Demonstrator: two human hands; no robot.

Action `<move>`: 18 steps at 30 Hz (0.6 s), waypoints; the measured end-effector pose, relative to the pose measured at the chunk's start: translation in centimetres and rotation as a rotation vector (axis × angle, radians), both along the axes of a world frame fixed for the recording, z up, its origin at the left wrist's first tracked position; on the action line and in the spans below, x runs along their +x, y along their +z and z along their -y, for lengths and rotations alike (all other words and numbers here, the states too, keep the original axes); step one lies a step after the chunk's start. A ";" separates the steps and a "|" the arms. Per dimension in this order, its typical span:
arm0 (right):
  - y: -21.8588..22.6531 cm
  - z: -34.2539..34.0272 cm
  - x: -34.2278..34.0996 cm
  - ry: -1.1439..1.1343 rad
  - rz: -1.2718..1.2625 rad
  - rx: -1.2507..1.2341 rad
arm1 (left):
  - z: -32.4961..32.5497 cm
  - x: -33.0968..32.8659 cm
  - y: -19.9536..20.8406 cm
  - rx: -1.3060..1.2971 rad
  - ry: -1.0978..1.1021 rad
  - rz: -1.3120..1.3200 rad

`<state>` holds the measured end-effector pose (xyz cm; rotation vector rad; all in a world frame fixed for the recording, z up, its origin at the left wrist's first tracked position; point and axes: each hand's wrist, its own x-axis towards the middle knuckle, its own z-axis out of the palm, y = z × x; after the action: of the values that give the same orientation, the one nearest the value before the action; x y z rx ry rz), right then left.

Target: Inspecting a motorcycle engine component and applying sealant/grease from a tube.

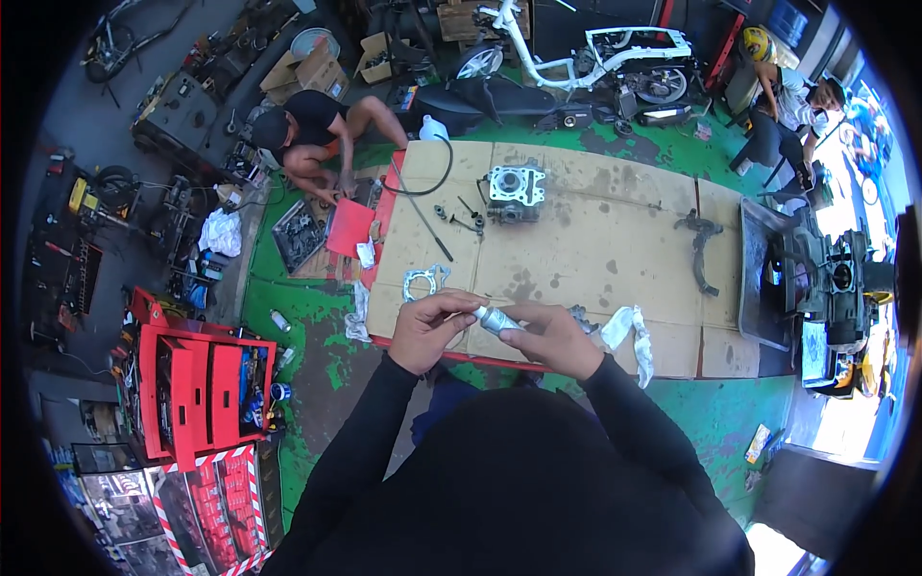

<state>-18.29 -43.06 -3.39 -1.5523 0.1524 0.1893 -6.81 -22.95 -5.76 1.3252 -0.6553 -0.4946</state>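
Over the near edge of the table, both my hands are at a small silver tube with a white end [498, 321]. My right hand [560, 341] is closed around its body. The fingertips of my left hand [427, 329] pinch the white tip. Just beyond my left hand lies a metal gasket-like ring plate [421, 280]. A crumpled white cloth [629, 336] lies to the right of my right hand. Farther off on the cardboard stands an engine cylinder block [516, 187], with engine valves and small parts [468, 217] to its left.
Stained cardboard [595, 254] covers the table. It also holds a long thin rod [423, 219], a black hose [448, 165] and dark lever-like parts [704, 252]. At right is a metal tray [764, 317] beside an engine. One person [312, 134] crouches far left; another sits far right. A red tool cabinet [192, 384] stands left.
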 end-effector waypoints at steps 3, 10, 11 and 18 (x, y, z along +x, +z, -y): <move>-0.4 0.2 -0.2 -0.005 -0.008 0.101 | 0.5 0.2 0.9 -0.079 -0.060 0.045; -0.6 0.2 -0.7 -0.033 0.015 0.257 | 1.1 -0.8 3.2 0.064 -0.019 -0.178; -0.5 0.3 -0.8 -0.035 0.018 0.256 | 1.3 -0.8 3.4 0.063 -0.021 -0.176; -1.3 0.7 -1.3 -0.053 0.013 0.323 | 2.1 -1.4 4.4 -0.076 -0.081 -0.267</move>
<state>-19.56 -43.72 -4.71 -1.2264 0.1446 0.1531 -8.18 -25.06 -1.38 1.1395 -0.5022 -0.6924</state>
